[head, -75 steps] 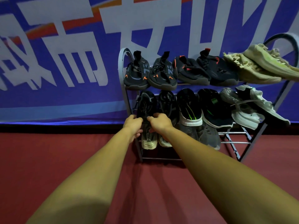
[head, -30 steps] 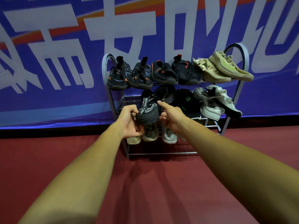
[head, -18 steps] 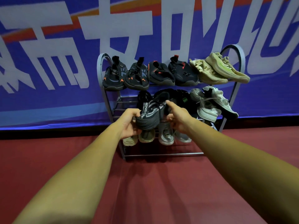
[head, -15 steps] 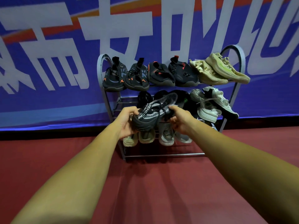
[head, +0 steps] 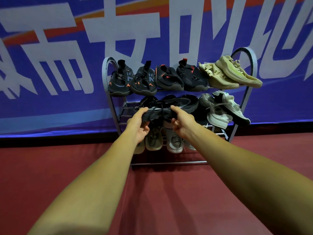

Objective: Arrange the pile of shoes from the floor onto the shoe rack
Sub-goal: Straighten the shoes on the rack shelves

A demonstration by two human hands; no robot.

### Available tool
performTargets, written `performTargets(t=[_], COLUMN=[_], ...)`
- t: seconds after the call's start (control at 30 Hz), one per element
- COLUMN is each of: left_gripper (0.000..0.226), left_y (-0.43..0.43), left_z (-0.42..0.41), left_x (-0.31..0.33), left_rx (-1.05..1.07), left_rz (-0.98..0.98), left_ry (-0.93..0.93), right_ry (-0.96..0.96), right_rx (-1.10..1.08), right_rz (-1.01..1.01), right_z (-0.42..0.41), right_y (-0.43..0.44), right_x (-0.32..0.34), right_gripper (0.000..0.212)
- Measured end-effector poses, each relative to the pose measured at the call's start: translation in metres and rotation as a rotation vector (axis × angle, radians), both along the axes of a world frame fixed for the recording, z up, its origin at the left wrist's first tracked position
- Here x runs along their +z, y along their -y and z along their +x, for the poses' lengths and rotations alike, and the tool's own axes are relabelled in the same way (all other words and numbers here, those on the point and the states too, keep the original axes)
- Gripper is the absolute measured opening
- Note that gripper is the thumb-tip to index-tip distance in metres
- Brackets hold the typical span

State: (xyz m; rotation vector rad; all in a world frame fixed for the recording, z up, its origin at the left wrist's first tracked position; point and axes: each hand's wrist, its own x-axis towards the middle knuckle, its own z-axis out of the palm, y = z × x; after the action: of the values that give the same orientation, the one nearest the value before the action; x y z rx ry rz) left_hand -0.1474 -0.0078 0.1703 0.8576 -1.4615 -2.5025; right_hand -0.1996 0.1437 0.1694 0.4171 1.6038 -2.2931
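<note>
While we hold a black shoe (head: pixel 159 113) before the middle shelf of the shoe rack (head: pixel 105 68), left hand (head: pixel 138 126) gripping one end, right hand (head: pixel 182 122) pinching the other, white lettering (head: pixel 141 104) near our left thumb (perhaps "ENEG", rest unreadable), banner (head: pixel 50 99) with large white characters behind the rack.

Logs the grey arched tubular shoe rack (head: pixel 243 50) as painted metal, satin on the end hoops, brighter and glossier on the thin cross rods. Rates the black laced cloth shoe (head: pixel 157 114) as matt knit fabric, softly creased. Notes the four black sock-collared shoes with orange accents (head: pixel 169 78) as matt woven cloth over dull rubbery soles. Marks the pale beige knit sneakers (head: pixel 237 73) as coarse, fuzzy textile, ruffled at the collars. Records the white mesh sneakers (head: pixel 218 116) as matt open-weave cloth. Grades the dark red floor (head: pixel 160 192) as smooth with low sheen, and the blue printed banner (head: pixel 50 99) as smooth sheet, faintly glossy.
</note>
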Motion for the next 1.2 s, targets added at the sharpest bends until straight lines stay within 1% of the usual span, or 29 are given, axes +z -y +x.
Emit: performTargets(t=[0.07,0.13,0.3,0.37,0.47,0.57,0.67,0.77,0.83,0.9,0.97,1.0,1.1,1.2], left_gripper=[0.063,0.065,0.062,0.062,0.062,0.075,0.088,0.092,0.091,0.087,0.086,0.086,0.081,0.068], left_y=[0.003,0.006,0.012,0.010,0.003,-0.007,-0.011,-0.006,-0.002,-0.001,0.001,0.003,0.009,0.012], left_z=[-0.003,-0.004,-0.002,-0.002,-0.003,-0.003,-0.005,-0.007,-0.008,-0.009,-0.010,-0.010,-0.010,-0.012], left_x=[0.003,0.004,-0.001,0.000,0.001,0.000,-0.002,-0.004,-0.006,-0.004,-0.003,-0.003,-0.009,-0.013], left_rx=[0.077,0.134,0.223,0.210,0.124,0.014,0.051,0.085,0.101,0.132,0.155,0.162,0.154,0.146], left_rz=[0.015,0.032,0.037,0.046,0.032,0.012,0.026,0.000,-0.037,-0.076,-0.110,-0.128,-0.171,-0.198], left_ry=[-0.026,-0.034,-0.029,-0.065,-0.067,-0.027,-0.016,0.002,-0.006,-0.019,-0.024,-0.025,-0.017,-0.013], right_ry=[0.001,0.001,0.004,-0.008,-0.019,-0.023,-0.013,-0.016,-0.025,-0.032,-0.025,-0.026,-0.061,-0.075], right_rx=[0.018,0.018,-0.051,-0.031,0.056,0.145,0.235,0.289,0.328,0.348,0.304,0.257,0.104,0.144], right_rz=[0.021,0.048,0.024,0.002,-0.009,0.008,-0.001,0.032,0.069,0.091,0.083,0.066,0.065,0.128], right_z=[0.001,-0.001,-0.002,-0.002,0.000,0.003,0.006,0.009,0.013,0.016,0.014,0.012,0.004,0.001], right_y=[0.000,-0.003,-0.010,-0.009,-0.003,0.004,0.008,0.005,0.002,0.000,-0.002,-0.003,-0.009,-0.013], right_x=[0.003,0.004,0.002,0.002,0.003,0.000,-0.004,-0.008,-0.010,-0.012,-0.011,-0.011,-0.014,-0.020], right_gripper=[0.027,0.032,0.022,0.016,0.010,0.014,0.016,0.011,0.017,0.027,0.032,0.030,0.014,0.007])
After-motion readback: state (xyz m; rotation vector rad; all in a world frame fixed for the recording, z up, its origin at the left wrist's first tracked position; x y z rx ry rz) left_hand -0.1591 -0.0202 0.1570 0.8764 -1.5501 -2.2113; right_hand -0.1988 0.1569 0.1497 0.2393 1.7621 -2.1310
